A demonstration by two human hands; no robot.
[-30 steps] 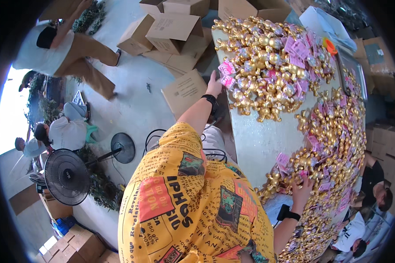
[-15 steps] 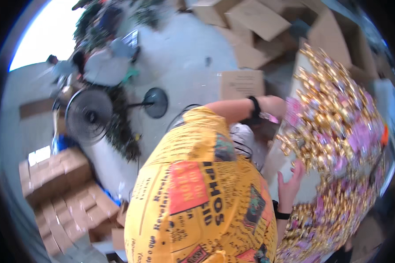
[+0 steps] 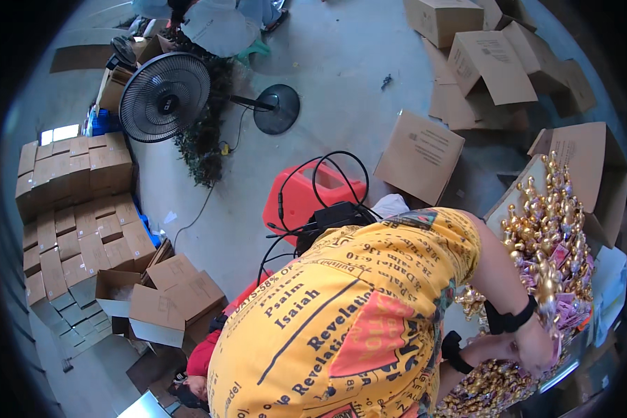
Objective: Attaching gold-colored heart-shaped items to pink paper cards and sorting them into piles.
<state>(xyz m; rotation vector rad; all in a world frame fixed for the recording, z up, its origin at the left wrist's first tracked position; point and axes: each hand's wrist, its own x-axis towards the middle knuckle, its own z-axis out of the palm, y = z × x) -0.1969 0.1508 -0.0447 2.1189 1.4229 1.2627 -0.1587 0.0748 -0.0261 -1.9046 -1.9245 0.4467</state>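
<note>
My left hand (image 3: 534,350) reaches down to the edge of a heap of shiny gold ornaments (image 3: 547,212) with pink tags among them. Its fingers are hidden by the back of the hand, so whatever they grip does not show. Close beside it, partly covered by it, lies my right hand (image 3: 498,347), its fingers out of sight behind the left. Both wrists wear black bands. A pink tag (image 3: 571,313) sits among the gold pieces just beyond my left hand. More gold ornaments (image 3: 484,390) spread below my right forearm.
Open cardboard boxes (image 3: 491,66) stand at the far right, and a closed carton (image 3: 419,155) is nearer. A red plastic container (image 3: 296,198) with black cables is behind me. Left are a black fan (image 3: 165,97), stacked cartons (image 3: 83,230) and a person in red (image 3: 200,355).
My hands were apart, the left by a pink tag and the right with fingers spread; now they are together over the ornaments. The whole view has shifted, bringing the red container into sight.
</note>
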